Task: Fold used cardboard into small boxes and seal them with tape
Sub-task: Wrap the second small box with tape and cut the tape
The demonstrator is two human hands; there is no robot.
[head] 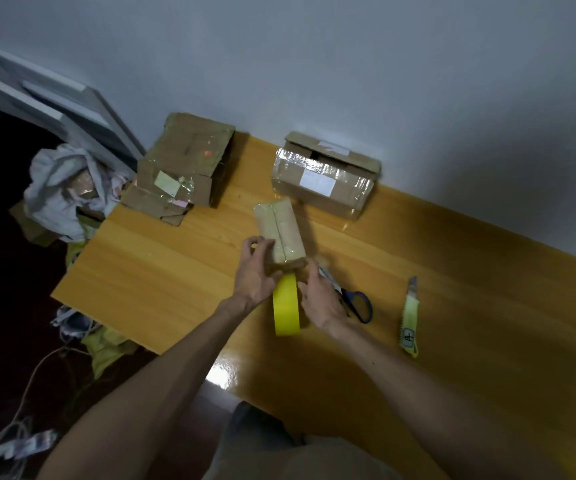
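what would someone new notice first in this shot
Most likely the bright yellow roll of tape standing on edge at the centre of the orange-brown wooden table, between the left hand and the right hand, which meet at the near end of a small tape-wrapped cardboard box. Next, a larger taped cardboard box against the wall behind, and blue-handled scissors and a pale yellow utility knife to the right.

The left hand (255,271) and right hand (321,299) were bare, the forearms too, as far as they showed. At the lap lay dull grey-khaki cloth (300,459), perhaps shorts; the light was poor.
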